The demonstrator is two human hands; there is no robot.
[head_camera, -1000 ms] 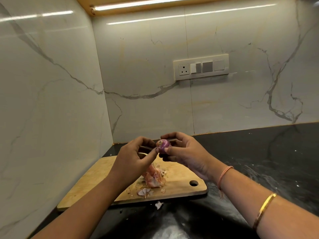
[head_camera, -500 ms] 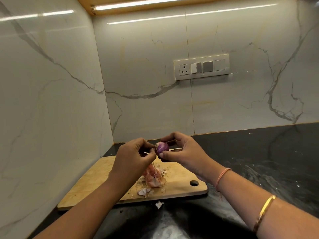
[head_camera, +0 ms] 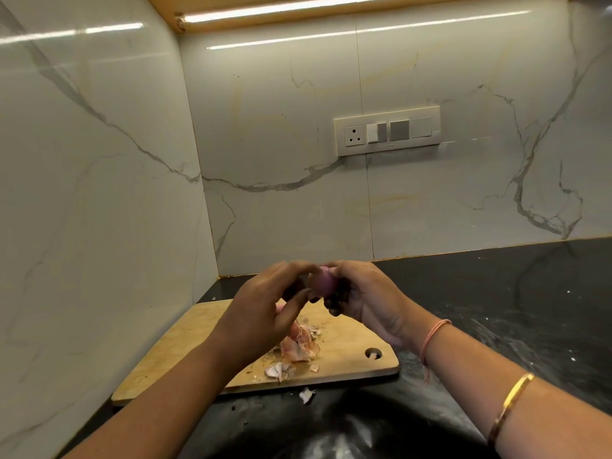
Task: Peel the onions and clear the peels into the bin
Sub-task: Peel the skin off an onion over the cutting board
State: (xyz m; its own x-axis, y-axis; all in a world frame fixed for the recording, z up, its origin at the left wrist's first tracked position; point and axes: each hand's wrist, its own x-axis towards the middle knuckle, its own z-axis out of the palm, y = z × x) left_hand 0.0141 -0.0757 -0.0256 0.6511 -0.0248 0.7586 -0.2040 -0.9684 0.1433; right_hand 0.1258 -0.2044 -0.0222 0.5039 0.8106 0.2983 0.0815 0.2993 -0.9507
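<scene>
A black stone counter fills the lower right of the frame and runs into a corner of white marble wall veined in grey. A switch panel with one socket sits on the wall at centre right, and a light strip glows along the top edge. At lower centre a wooden board lies on the counter, with a hanging hole near its right end. A heap of pinkish peels rests on it, and one pale scrap lies on the counter just below the board's near edge. Above the board, at centre frame, both hands meet around a small purple onion. The right hand grips it from the right with curled fingers. The left hand pinches its left side, forefinger arched over the top and thumb at the lower edge. The onion is clear of the board. The right wrist wears a pink thread and a gold bangle.
</scene>
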